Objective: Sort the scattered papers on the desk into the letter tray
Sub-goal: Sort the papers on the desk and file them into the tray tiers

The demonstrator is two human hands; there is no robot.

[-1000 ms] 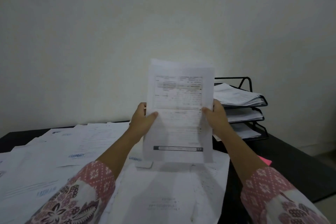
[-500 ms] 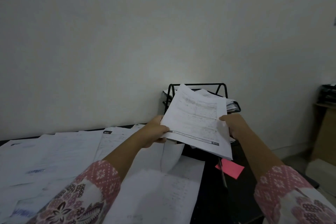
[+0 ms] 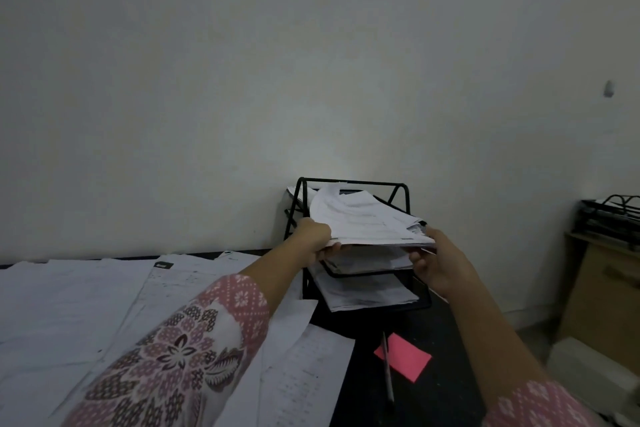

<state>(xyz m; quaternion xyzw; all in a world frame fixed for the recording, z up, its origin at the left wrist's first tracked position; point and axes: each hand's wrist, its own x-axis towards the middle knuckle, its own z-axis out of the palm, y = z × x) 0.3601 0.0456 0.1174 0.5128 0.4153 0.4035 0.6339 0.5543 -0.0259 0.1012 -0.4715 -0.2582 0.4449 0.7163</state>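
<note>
Head view looks down at a black wire letter tray (image 3: 381, 182) with three shelves, standing against a pale wall. Both hands hold one bundle of papers (image 3: 363, 218) at the top shelf of the tray. The far part of the bundle lies over that shelf, and the near edge sticks out toward the person. The left hand (image 3: 313, 236) grips the bundle's left edge with curled fingers. The right hand (image 3: 438, 263) holds the near right corner (the room is dim, so the print on the sheets cannot be read). The two shelves below hold papers too.

Left of the tray, many scattered papers (image 3: 86, 305) cover the dark surface (image 3: 426, 402). Just in front of the tray lies a pink note (image 3: 403, 355), with a pen (image 3: 388, 371) across its left side. Well to the right of the tray, a second wire tray (image 3: 609, 215) sits on a brown cabinet (image 3: 602, 305).
</note>
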